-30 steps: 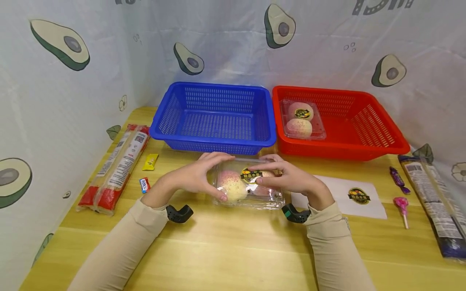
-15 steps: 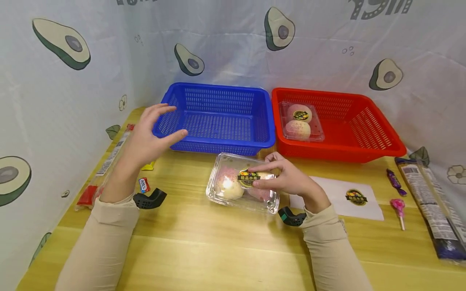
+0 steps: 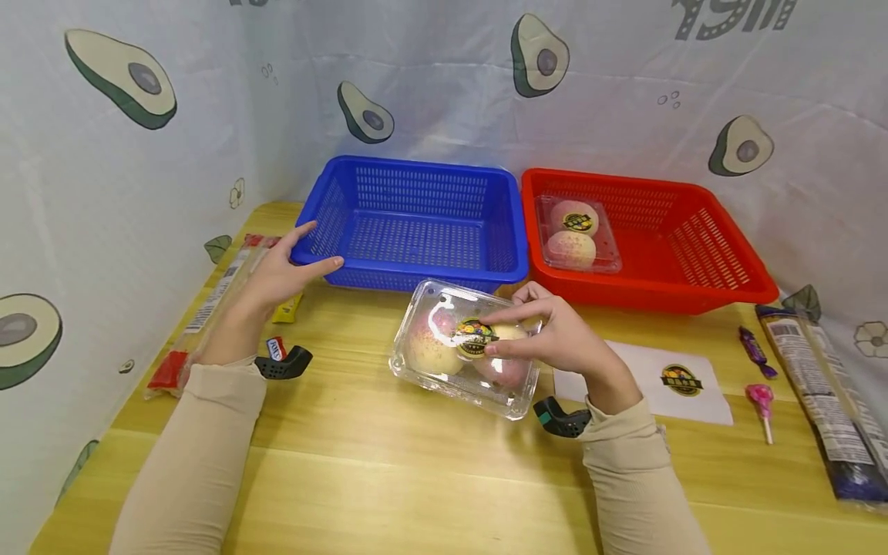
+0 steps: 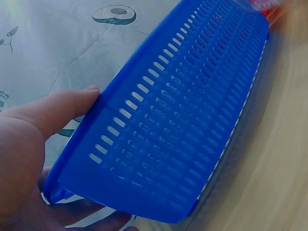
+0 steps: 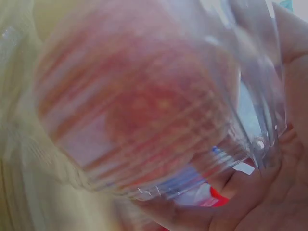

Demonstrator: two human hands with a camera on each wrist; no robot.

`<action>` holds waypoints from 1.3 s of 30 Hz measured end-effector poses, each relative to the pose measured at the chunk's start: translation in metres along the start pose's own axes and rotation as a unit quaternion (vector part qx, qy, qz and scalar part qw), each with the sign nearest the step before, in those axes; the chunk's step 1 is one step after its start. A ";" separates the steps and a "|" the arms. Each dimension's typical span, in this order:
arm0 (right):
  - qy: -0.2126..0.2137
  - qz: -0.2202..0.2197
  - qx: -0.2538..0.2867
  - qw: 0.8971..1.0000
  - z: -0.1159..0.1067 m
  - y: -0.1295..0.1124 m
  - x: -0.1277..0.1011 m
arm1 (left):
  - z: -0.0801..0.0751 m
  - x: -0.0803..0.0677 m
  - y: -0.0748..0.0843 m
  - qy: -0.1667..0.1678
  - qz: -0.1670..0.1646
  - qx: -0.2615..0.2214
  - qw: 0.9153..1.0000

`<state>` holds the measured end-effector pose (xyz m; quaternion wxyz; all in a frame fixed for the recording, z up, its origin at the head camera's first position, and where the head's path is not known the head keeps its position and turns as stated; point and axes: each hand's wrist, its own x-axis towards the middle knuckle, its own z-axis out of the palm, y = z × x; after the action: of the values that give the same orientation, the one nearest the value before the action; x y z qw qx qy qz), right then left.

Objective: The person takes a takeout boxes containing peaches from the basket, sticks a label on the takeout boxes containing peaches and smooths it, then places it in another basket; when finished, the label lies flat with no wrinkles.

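My right hand [image 3: 565, 339] grips the right side of a clear plastic fruit box [image 3: 451, 366], which hangs tilted over the table. Inside are peaches with yellow and pink skin, and a black label sits on the lid. One peach [image 5: 144, 101] fills most of the right wrist view through the plastic. At the left end of the blue plastic basket [image 3: 423, 275], my left hand [image 3: 274, 277] holds the rim. The left wrist view has the thumb against the basket's rim [image 4: 72, 134] and the other fingers partly hidden below its end.
A red basket [image 3: 652, 297] with another peach box [image 3: 576, 235] stands beside the blue one. To the right lie a white labelled sheet [image 3: 645, 385], a lollipop [image 3: 761, 395], a purple candy [image 3: 756, 351] and a long packet [image 3: 825, 401]. Another packet [image 3: 208, 308] and small candies [image 3: 276, 348] lie left.
My left hand has let go of the fruit box and moved left to the blue basket's rim. The right hand has kept hold of the box, now raised and tilted.
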<state>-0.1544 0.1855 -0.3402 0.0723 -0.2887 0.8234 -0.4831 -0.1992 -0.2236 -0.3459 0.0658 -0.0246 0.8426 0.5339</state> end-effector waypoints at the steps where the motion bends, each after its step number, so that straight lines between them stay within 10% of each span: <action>1: 0.001 -0.007 0.003 1.000 -0.002 -0.003 -0.001 | 0.001 0.000 0.000 -0.002 0.003 -0.005 1.000; 11: 0.136 -0.066 0.127 0.980 -0.033 -0.043 -0.022 | 0.005 0.002 -0.002 -0.009 0.010 -0.021 1.000; 19: 0.300 0.058 0.210 0.929 -0.096 -0.050 -0.014 | 0.000 0.000 -0.007 0.002 -0.002 -0.016 1.000; 25: 0.359 0.203 0.271 0.870 -0.167 -0.025 -0.007 | -0.001 -0.003 -0.009 0.005 -0.008 -0.013 1.000; 39: 0.337 0.448 0.045 0.827 -0.220 0.049 -0.026 | 0.002 -0.007 -0.008 -0.004 0.000 -0.009 1.000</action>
<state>-0.2399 0.3835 -0.2702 0.0112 0.2960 0.8131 -0.5012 -0.1911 -0.2259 -0.3531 0.0688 -0.0232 0.8374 0.5417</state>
